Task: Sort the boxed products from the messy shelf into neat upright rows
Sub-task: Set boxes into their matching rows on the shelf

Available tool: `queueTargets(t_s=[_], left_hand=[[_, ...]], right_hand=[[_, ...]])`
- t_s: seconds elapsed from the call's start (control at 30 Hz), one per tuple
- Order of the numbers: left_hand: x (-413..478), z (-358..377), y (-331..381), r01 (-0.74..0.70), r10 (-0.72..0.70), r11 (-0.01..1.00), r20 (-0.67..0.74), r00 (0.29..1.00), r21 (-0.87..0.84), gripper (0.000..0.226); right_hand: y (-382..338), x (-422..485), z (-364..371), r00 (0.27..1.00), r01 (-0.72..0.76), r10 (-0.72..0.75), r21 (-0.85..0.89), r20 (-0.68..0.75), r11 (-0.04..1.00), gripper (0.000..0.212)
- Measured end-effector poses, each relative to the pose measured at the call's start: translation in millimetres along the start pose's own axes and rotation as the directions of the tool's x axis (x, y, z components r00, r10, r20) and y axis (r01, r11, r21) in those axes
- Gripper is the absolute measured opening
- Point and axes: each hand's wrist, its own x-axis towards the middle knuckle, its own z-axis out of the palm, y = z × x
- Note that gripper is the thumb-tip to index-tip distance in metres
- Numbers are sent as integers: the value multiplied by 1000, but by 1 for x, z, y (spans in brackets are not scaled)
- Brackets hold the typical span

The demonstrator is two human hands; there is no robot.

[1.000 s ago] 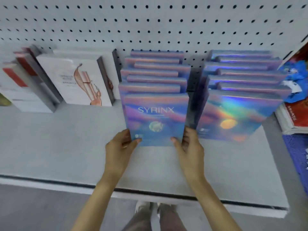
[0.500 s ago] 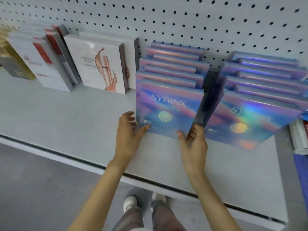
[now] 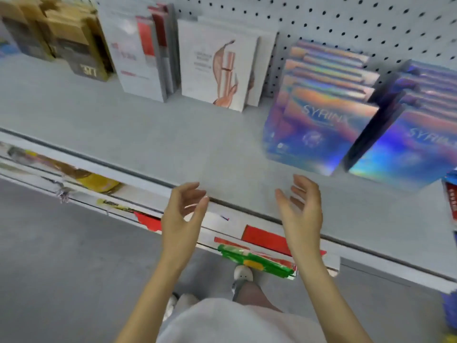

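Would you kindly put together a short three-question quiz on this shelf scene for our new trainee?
1. True or false: the left hand is gripping a SYRINX box.
2. Multiple choice: which stands directly left of the holographic SYRINX rows? A) gold-and-black boxes B) white boxes with a peach swirl design C) white boxes with red stripes
3. Fill in: both hands, including the right hand, hover open over the shelf's ____ edge.

Key: 1 false; 2 B; 3 front.

Your one head view looks forward and steeply down, near the shelf (image 3: 148,142); pegboard (image 3: 346,23) tops it, the floor (image 3: 61,268) lies below.
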Motion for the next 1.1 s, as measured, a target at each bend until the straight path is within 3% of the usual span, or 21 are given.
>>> queueTargets(t_s=[0.17, 0.43, 0.87, 1.1], left_hand=[[-43, -129, -36, 92, -92, 996, -54, 994, 8, 25], [-56, -321, -66, 151, -130, 986, -239, 962, 75, 18], [4, -470, -105, 182, -163, 983, -407, 899, 8, 17], [143, -595, -115, 147, -95, 986, -464, 881, 75, 17]], right_hand=[[-26, -88, 93, 939, 56, -65, 37, 339, 998, 44], [-59, -197, 239, 772, 15, -51, 63, 634, 998, 45], [-119, -218, 436, 597, 42, -81, 70, 798, 997, 37], [-173, -187, 604, 586, 59, -159, 154, 795, 986, 35]])
